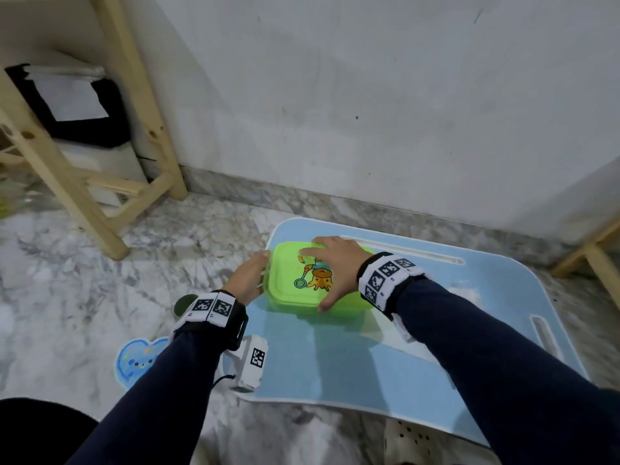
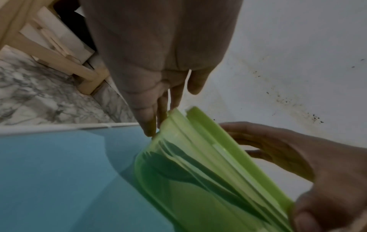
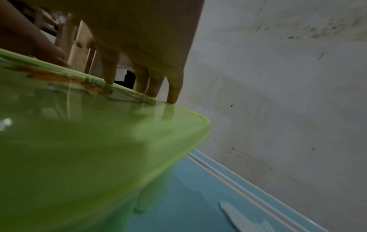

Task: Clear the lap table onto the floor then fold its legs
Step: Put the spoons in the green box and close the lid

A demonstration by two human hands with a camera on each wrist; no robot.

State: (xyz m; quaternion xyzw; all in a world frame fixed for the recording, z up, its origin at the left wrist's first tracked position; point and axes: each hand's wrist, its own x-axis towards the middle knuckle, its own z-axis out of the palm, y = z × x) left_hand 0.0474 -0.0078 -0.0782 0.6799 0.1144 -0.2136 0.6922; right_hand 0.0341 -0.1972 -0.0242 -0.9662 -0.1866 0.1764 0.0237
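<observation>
Marble flooring (image 1: 84, 263) runs up to a scuffed white wall (image 1: 369, 95), and the blue lap table (image 1: 486, 297) sits low on it, close to the skirting. On the table's left part, near its left edge, stands the green lidded box (image 1: 318, 280), a translucent container with a cartoon print on the lid.

Both hands are on the box. The right hand (image 1: 335, 266) lies spread over the lid from above, fingertips (image 3: 172, 100) at the lid's far rim and thumb hooked down the near wall, so it clamps the box top and side. The left hand (image 1: 248, 280) presses straight fingers (image 2: 149, 125) flat against the box's left wall; nothing curls round it. That two-sided hold looks chosen to keep the lid seated and the box level for a lift, and the left wrist view suggests the box is already tipped or just leaving the tabletop, though I cannot say for certain.

Left of the box, off the table, a blue heart-shaped mat (image 1: 141, 357) and a dark round object (image 1: 184, 305) lie on the floor, likely the landing area for cleared items. Further left of the box stand the pale wooden legs of a stool or frame (image 1: 67, 182), with a black and white bin (image 1: 77, 119) behind them. Right of the box, slots are cut into the tabletop. The table's legs are hidden beneath it, and folding them would wait until the top is cleared.
</observation>
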